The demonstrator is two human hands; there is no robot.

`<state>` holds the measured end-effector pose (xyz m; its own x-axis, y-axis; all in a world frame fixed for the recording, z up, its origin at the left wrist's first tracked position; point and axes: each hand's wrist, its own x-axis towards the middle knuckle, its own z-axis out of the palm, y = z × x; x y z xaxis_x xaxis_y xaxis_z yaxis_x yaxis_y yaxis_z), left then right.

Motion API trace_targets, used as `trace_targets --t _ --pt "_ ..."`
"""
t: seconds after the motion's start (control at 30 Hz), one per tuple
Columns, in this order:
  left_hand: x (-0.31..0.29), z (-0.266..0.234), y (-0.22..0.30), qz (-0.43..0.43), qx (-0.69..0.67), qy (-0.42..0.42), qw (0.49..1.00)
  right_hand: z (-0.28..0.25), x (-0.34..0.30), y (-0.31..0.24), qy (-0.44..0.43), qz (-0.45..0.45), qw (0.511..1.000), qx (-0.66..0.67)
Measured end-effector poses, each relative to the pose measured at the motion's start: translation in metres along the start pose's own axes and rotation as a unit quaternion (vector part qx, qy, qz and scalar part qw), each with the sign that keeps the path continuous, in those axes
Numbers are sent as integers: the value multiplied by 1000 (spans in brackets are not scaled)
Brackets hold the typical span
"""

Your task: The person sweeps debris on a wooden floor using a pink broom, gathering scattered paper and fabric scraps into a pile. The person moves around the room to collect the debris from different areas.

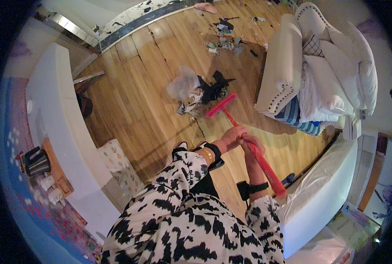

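A red broom (266, 170) slants across the view, its long handle running down toward my right side. My left hand (232, 136) is closed around the handle nearer the broom head. Close behind it, my right hand (254, 143) also grips the handle. The pinkish-red broom head (221, 104) rests at the near right edge of a heap of litter. In that heap are a translucent white plastic bag (182, 83), crumpled black plastic (214, 89), and grey dust and scraps (195, 105).
More litter (226, 40) lies scattered farther off on the wooden floor (134, 66). A cream studded sofa (281, 66) stands at right, a plastic-covered bed or bench (325, 185) nearer. At left, a long white counter (73, 114) bears a kettle (37, 162) and cups (51, 189).
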<state>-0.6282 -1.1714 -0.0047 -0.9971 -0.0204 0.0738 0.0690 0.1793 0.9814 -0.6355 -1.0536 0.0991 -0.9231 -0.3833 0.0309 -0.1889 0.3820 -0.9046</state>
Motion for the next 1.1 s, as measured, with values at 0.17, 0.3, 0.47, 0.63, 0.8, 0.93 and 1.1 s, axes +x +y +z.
trace_targets --t 0.17,0.3,0.47,0.63,0.8,0.93,1.1 --pt "-21 -14 39 30 115 -35 992 -25 -20 -62 -67 -4 997 -45" --pt "-55 -45 80 47 179 7 983 -28 -27 -148 -103 -38 993 -39" --pt "-91 -88 66 47 254 57 964 -11 -28 -194 -90 6 996 20" --pt "-113 -130 53 -40 201 113 972 20 1 -186 -177 -6 983 58" --pt "-122 -157 8 -120 85 94 985 72 11 -126 -236 82 953 174" --pt "-102 -160 -37 -131 102 101 981 84 35 -101 -253 90 940 209" --pt "-20 -142 -43 -68 79 118 988 51 88 -81 -215 81 955 186"
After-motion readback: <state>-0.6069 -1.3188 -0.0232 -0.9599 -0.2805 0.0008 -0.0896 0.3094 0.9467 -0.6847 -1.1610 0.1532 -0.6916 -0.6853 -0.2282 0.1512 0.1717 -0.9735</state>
